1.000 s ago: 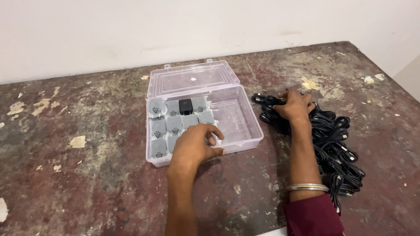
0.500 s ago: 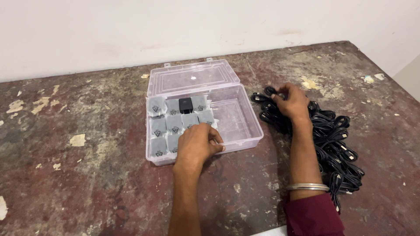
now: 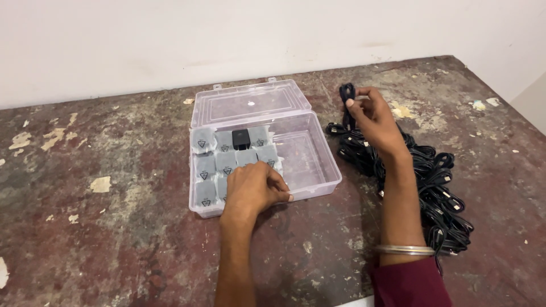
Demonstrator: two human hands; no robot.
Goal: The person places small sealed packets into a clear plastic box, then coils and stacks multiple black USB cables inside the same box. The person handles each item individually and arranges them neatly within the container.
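A clear plastic box [image 3: 318, 170] lies open on the worn table, its lid [image 3: 250, 102] flat behind it. Several grey wrapped chargers [image 3: 206, 165] and one bare black charger [image 3: 240, 138] fill its left half. My left hand [image 3: 253, 190] rests on the box's front rim, fingers curled over the chargers at the front. My right hand [image 3: 372, 116] is lifted above the pile of black coiled cables [image 3: 438, 187] and grips one coiled black cable [image 3: 347, 94] by its top.
The table [image 3: 114, 239] is dark red-brown with flaking pale patches. A white wall [image 3: 227, 34] runs along its far edge. The table's right corner [image 3: 500, 96] drops off beside the cable pile. The box's right half holds nothing.
My right hand has risen from the cable pile, lifting one coiled cable with it. My left hand has slid slightly right along the box front.
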